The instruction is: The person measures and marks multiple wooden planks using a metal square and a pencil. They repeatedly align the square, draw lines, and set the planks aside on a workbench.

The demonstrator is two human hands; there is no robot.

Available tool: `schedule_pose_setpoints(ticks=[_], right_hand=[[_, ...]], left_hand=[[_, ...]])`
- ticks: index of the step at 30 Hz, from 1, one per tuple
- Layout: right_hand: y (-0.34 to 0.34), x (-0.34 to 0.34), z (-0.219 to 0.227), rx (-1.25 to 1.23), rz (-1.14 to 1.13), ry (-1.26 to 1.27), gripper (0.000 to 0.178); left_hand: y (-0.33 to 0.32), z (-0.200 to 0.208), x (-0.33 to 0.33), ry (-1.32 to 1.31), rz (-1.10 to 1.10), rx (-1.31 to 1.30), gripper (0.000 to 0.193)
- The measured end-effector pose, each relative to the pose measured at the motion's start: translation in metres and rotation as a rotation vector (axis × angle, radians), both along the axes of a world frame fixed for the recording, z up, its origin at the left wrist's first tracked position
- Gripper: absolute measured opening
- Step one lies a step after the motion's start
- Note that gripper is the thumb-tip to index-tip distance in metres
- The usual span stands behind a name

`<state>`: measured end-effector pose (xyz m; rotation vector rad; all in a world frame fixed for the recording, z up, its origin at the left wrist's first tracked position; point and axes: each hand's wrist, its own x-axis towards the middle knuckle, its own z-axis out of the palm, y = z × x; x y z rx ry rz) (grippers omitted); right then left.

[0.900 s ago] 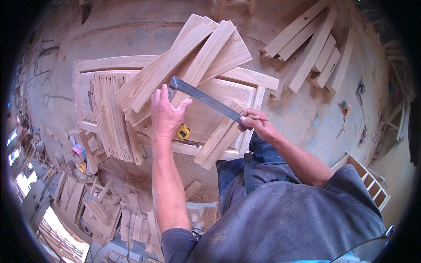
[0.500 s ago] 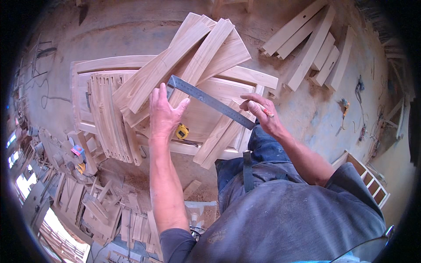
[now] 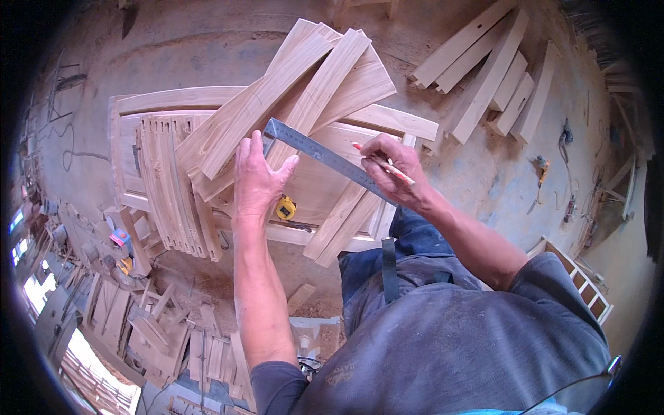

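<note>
My left hand (image 3: 257, 180) is closed at the corner of a metal try square (image 3: 325, 157), its fingers near the stock and its thumb spread to the right. The square's long blade slants down to the right, over a narrow board (image 3: 325, 83). A pencil (image 3: 402, 176) with a red end is held in my curled right hand (image 3: 395, 164), just above the blade's lower right part. Part of the square's stock is hidden by my left hand. A yellow tape measure (image 3: 286, 207) lies just right of my left wrist.
Loose boards (image 3: 256, 104) are piled on a panelled wooden door (image 3: 138, 104). Slotted rails (image 3: 169, 187) lie at its left, and two short strips (image 3: 346, 221) near my legs. Thick timbers (image 3: 491, 76) rest on the floor at far right, near an orange power tool (image 3: 541, 168).
My right hand has moved left over the blade, and its fingers have curled in around the pencil, which now points up to the left. My left hand and the square have stayed in place.
</note>
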<state>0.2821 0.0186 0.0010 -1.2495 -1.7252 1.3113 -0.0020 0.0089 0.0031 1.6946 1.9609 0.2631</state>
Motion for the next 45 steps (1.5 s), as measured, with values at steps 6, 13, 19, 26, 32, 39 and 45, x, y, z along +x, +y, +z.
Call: schedule_pose_setpoints(ticks=[6,13,19,26,32,39,45], right_hand=[[0.023,-0.014,0.014,0.026,0.238,-0.039,0.027],[0.035,-0.033,0.013,0.067,0.213,0.032,0.036],[0.042,-0.042,0.013,-0.062,0.261,-0.042,0.032],[0.060,-0.070,0.007,0.047,0.257,-0.053,0.027],[0.052,-0.057,0.018,0.057,0.305,-0.183,0.020],[0.022,-0.014,0.048,-0.105,0.279,-0.364,0.013],[0.018,0.010,0.045,-0.239,0.131,-0.284,0.028]], left_hand=[[0.000,0.000,-0.002,-0.001,-0.005,0.019,0.089],[0.002,0.002,-0.001,-0.012,-0.002,0.002,0.089],[0.003,0.002,-0.001,0.007,-0.005,0.015,0.087],[0.009,0.000,-0.002,0.045,-0.043,0.068,0.082],[0.010,0.006,-0.002,0.008,-0.027,0.059,0.080],[0.010,0.007,0.001,-0.038,0.030,-0.047,0.085],[0.023,-0.001,0.012,-0.002,0.008,0.016,0.090]])
